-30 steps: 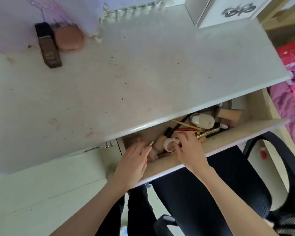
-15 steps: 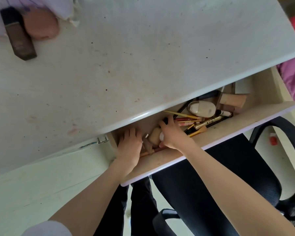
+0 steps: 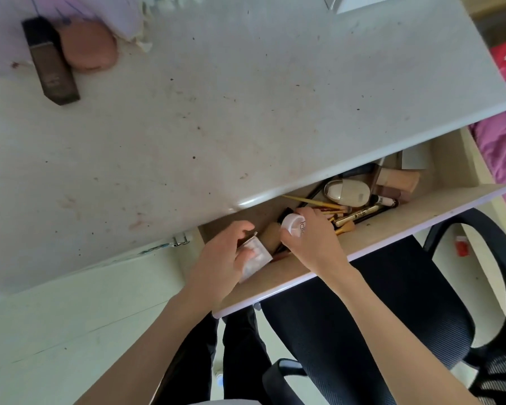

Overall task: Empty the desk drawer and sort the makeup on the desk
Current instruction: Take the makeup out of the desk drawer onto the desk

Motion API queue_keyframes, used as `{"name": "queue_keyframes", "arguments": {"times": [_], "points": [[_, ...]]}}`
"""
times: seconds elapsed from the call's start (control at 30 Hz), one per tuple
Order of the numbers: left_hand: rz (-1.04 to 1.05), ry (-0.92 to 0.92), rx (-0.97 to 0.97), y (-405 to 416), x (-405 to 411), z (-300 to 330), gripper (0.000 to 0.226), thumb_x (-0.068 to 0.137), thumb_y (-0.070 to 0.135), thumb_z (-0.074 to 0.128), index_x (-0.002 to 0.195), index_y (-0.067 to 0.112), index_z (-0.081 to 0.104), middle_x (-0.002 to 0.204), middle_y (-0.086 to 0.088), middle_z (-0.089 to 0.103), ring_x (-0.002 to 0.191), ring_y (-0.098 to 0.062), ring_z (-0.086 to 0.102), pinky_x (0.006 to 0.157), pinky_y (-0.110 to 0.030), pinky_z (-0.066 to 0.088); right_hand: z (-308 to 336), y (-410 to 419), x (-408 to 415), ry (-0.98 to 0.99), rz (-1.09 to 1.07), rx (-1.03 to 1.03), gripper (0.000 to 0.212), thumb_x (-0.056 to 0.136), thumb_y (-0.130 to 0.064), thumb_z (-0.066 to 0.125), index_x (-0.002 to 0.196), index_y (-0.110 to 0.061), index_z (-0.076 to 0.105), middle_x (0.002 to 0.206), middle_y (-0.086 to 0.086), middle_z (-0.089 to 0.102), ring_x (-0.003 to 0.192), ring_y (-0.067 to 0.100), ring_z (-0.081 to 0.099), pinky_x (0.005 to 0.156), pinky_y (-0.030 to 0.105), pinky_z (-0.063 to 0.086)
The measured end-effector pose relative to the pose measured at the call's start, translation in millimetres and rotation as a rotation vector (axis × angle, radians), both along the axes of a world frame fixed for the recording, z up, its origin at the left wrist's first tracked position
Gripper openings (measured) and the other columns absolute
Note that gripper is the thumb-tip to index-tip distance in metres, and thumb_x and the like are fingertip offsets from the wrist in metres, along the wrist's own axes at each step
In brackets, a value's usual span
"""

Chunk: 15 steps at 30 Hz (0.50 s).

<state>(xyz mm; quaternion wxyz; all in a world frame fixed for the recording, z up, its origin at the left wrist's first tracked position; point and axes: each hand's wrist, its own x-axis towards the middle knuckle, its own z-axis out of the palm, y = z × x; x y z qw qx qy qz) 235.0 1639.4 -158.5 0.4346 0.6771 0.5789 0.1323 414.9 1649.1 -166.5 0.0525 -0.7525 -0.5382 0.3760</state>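
Both items had been lifted since earlier: a clear packet [image 3: 253, 257] was pinched by the left hand [image 3: 219, 258], and a white jar [image 3: 294, 225] was clasped by the right hand [image 3: 313, 238]. Either grip could have slipped over the drawer [image 3: 392, 223], which would have dropped its item back among the brushes [image 3: 345, 220].

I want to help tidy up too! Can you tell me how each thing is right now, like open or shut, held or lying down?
Desk drawer: pulled open, still holding makeup.
Left hand: gripping a small clear square case.
Right hand: curled round a white round jar.
Makeup pencils: lying loose in the drawer.
White oval case: lying in the drawer.
Brown foundation bottle: lying flat on the desk.
Pink round compact: closed, beside the bottle.
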Motion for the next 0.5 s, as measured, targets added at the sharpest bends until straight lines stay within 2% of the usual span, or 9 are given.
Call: {"name": "queue_keyframes", "arguments": {"times": [0.1, 0.17, 0.27, 0.33, 0.4, 0.43, 0.5], "points": [[0.245, -0.19, -0.013, 19, -13, 37, 0.028, 0.082, 0.009, 0.065, 0.098, 0.03, 0.055, 0.088, 0.022, 0.061, 0.081, 0.009, 0.057, 0.07, -0.001, 0.04, 39, 5, -10, 0.105, -0.017, 0.21, 0.053, 0.087, -0.032, 0.061, 0.134, -0.012, 0.047, 0.121, -0.001, 0.043, 0.099, 0.005, 0.044, 0.079, 0.003, 0.032], [0.401, -0.256, 0.016, 40, -30, 50, 0.029, 0.081, 0.01, 0.067, 0.091, 0.034, 0.055, 0.085, 0.019, 0.063, 0.075, 0.006, 0.06, 0.069, -0.006, 0.045, 57, 22, -22, 0.163, 0.012, 0.328, 0.059, 0.085, -0.033, 0.065, 0.137, -0.011, 0.045, 0.114, -0.003, 0.045, 0.095, 0.006, 0.049, 0.085, 0.007, 0.039], [0.62, -0.289, 0.041, 79, -64, 46, 0.021, 0.082, 0.012, 0.067, 0.097, 0.024, 0.057, 0.092, 0.009, 0.065, 0.08, -0.002, 0.06, 0.072, -0.017, 0.05, 62, 65, -48, 0.17, 0.122, 0.379, 0.063, 0.084, -0.033, 0.067, 0.138, -0.011, 0.042, 0.116, 0.002, 0.053, 0.103, 0.014, 0.053, 0.09, 0.02, 0.039], [0.737, -0.241, 0.027, 102, -86, 35, 0.023, 0.084, 0.015, 0.065, 0.105, 0.017, 0.056, 0.103, -0.002, 0.065, 0.086, -0.009, 0.061, 0.078, -0.027, 0.052, 55, 94, -68, 0.136, 0.223, 0.392, 0.058, 0.086, -0.03, 0.066, 0.136, -0.009, 0.044, 0.124, 0.007, 0.054, 0.113, 0.02, 0.051, 0.093, 0.02, 0.034], [0.795, -0.174, 0.047, 118, -105, 28, 0.028, 0.086, 0.017, 0.063, 0.113, 0.013, 0.055, 0.109, -0.005, 0.064, 0.091, -0.013, 0.06, 0.084, -0.033, 0.052, 46, 118, -88, 0.093, 0.325, 0.391, 0.051, 0.088, -0.025, 0.063, 0.133, -0.007, 0.046, 0.128, 0.008, 0.052, 0.118, 0.024, 0.047, 0.093, 0.017, 0.029], [0.81, -0.148, 0.068, 126, -112, 27, 0.03, 0.087, 0.018, 0.061, 0.116, 0.012, 0.054, 0.109, -0.002, 0.062, 0.091, -0.013, 0.059, 0.084, -0.031, 0.052, 43, 129, -98, 0.074, 0.368, 0.384, 0.048, 0.088, -0.023, 0.062, 0.131, -0.007, 0.048, 0.127, 0.009, 0.052, 0.119, 0.026, 0.045, 0.094, 0.018, 0.029], [0.84, -0.102, 0.127, 141, -122, 27, 0.03, 0.09, 0.019, 0.057, 0.119, 0.011, 0.052, 0.104, 0.002, 0.058, 0.088, -0.011, 0.056, 0.075, -0.017, 0.047, 39, 146, -119, 0.049, 0.419, 0.375, 0.04, 0.088, -0.018, 0.061, 0.125, -0.006, 0.053, 0.125, 0.011, 0.05, 0.119, 0.027, 0.044, 0.097, 0.025, 0.033]]}}
